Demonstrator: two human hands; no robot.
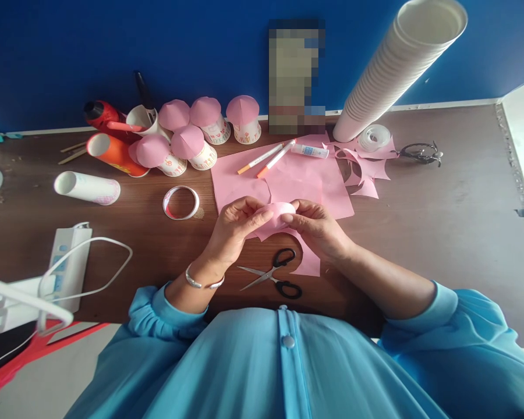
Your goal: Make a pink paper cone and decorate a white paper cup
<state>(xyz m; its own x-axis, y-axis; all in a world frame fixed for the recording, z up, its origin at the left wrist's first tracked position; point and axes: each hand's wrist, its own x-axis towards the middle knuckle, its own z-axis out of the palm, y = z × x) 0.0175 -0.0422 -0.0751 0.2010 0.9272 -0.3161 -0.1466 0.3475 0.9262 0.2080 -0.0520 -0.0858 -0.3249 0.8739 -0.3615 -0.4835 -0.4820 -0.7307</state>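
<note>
Between both hands is a small curved piece of pink paper (280, 208), bent round on itself. My left hand (241, 224) pinches its left side, thumb in front. On the right side, my right hand (317, 226) grips it between thumb and fingers. Under the hands lie pink paper sheets (240, 180) and a curved pink offcut (309, 261). A pair of scissors (268, 273) with black handles rests opened, close to my body. Two markers (266, 160) and a glue stick (310, 151) lie on the sheets beyond my hands.
Several drawn-on paper cups with pink cone tops (243, 113) stand at the back left. A tape roll (181, 202), a white cup (87, 187) and a power strip (71, 262) are to the left. A tall cup stack (397, 70) leans at the back right, near black-framed glasses (420, 153).
</note>
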